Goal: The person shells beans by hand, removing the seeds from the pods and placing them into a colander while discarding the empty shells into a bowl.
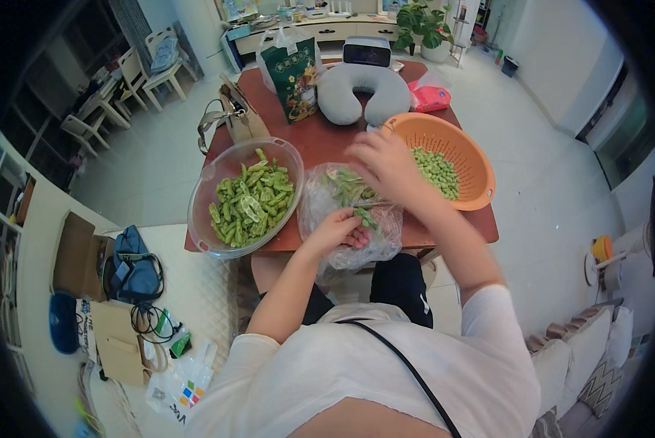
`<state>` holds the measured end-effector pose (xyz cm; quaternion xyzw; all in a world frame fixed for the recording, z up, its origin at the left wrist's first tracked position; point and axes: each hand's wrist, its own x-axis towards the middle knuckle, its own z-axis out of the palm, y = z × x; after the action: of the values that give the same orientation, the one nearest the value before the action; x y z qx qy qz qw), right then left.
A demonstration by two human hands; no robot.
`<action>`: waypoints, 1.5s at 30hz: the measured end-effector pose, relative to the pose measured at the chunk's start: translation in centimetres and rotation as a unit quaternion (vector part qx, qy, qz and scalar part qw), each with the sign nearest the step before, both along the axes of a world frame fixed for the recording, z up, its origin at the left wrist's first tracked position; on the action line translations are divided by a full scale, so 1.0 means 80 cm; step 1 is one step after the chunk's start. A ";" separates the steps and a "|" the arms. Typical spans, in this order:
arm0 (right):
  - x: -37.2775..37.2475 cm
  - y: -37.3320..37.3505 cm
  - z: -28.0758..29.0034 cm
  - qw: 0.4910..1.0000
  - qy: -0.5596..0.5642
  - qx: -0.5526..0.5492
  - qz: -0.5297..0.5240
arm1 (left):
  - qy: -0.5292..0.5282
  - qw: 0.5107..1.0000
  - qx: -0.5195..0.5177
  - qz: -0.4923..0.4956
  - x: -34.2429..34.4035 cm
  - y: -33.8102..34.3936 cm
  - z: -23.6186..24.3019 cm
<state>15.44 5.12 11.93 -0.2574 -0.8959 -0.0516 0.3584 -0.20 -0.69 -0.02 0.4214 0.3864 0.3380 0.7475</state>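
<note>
My left hand (342,232) pinches a green pod (364,216) low over a crumpled clear plastic bag (320,219) holding more pods. My right hand (382,164) is raised above the bag, near the left edge of an orange colander (473,175) of shelled green beans (437,173); its fingers are bent and apart, with nothing visible between them. To the left is a translucent oval bowl (205,190) heaped with green pods, some looking split (247,204). The bowl, bag and colander sit on a red-brown table (473,226).
At the back stand a beige handbag (243,124), green tote (292,84), grey neck pillow (335,95), dark-screened device (366,51) and pink pack (430,98). A bed (196,285) with bags lies left, a sofa (572,365) right, white chairs (86,131) far left.
</note>
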 end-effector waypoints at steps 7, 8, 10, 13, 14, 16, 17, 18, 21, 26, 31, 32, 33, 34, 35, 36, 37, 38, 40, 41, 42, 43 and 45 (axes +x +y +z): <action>-0.047 0.110 0.076 0.963 -0.146 0.222 -0.043 | 0.025 1.000 -0.002 0.010 0.000 0.000 0.004; -0.051 0.121 0.082 0.954 -0.165 0.247 -0.050 | 0.013 1.000 -0.001 0.006 0.000 0.001 0.002; -0.059 0.132 0.091 0.928 -0.232 0.275 -0.093 | 0.001 1.000 0.001 0.005 -0.002 0.000 0.000; -0.070 0.145 0.098 0.917 -0.254 0.293 -0.091 | -0.002 1.000 -0.004 0.010 -0.001 -0.001 0.001; -0.074 0.149 0.099 0.917 -0.254 0.293 -0.089 | 0.005 1.000 -0.006 0.014 -0.002 -0.002 0.003; -0.077 0.159 0.103 0.906 -0.257 0.311 -0.132 | 0.012 1.000 -0.006 0.016 0.000 -0.002 0.005; -0.075 0.169 0.104 0.905 -0.257 0.311 -0.131 | 0.008 1.000 -0.006 0.012 0.001 -0.002 0.005; -0.065 0.186 0.102 0.902 -0.254 0.296 -0.183 | 0.005 1.000 -0.005 0.006 0.002 -0.001 0.006; -0.029 0.198 0.109 0.891 -0.273 0.174 -0.318 | 0.014 1.000 -0.005 0.020 -0.001 -0.004 0.006; 0.093 0.214 0.099 0.805 -0.258 0.081 -0.528 | 0.016 1.000 0.008 0.008 0.000 -0.002 0.004; 0.229 0.194 0.090 0.724 -0.250 0.009 -0.643 | 0.021 1.000 0.008 0.017 0.001 -0.004 0.008; 0.266 0.190 0.081 0.712 -0.233 -0.005 -0.662 | 0.018 1.000 0.010 0.012 0.004 -0.003 0.008; 0.302 0.185 0.071 0.701 -0.216 -0.019 -0.679 | 0.015 1.000 0.013 0.008 0.006 -0.002 0.008; 0.326 0.175 0.062 0.699 -0.202 -0.040 -0.685 | 0.015 1.000 0.012 0.012 0.003 -0.002 0.006; 0.347 0.160 0.051 0.696 -0.189 -0.062 -0.690 | 0.013 1.000 0.010 0.012 0.000 -0.002 0.004; 0.371 0.146 0.035 0.684 -0.173 -0.090 -0.703 | 0.010 1.000 0.009 0.009 0.000 -0.001 0.002; 0.391 0.133 0.011 0.672 -0.157 -0.119 -0.714 | 0.011 1.000 0.008 0.010 0.000 -0.001 0.002; 0.405 0.123 -0.014 0.661 -0.154 -0.158 -0.717 | 0.023 1.000 0.005 0.020 -0.002 -0.003 0.003; 0.420 0.105 -0.081 0.659 -0.092 -0.269 -0.696 | 0.045 0.998 -0.003 0.036 -0.008 -0.007 0.005; 0.425 0.098 -0.122 0.661 -0.033 -0.335 -0.671 | 0.051 0.998 -0.003 0.041 -0.010 -0.008 0.006; 0.553 0.072 -0.177 0.691 0.003 -0.314 -0.651 | 0.023 1.000 0.014 -0.006 0.019 0.002 0.011; 0.676 0.023 -0.177 0.693 0.051 -0.272 -0.665 | -0.046 0.996 0.043 -0.057 0.037 0.007 0.020; 0.517 0.054 -0.302 0.614 0.226 -0.551 -0.518 | 0.041 0.999 0.014 0.031 -0.004 -0.006 0.009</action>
<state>56.79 9.42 -12.19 -0.8313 -0.3647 0.3340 0.2537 -0.54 -1.18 0.68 0.4331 0.4248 0.3492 0.7141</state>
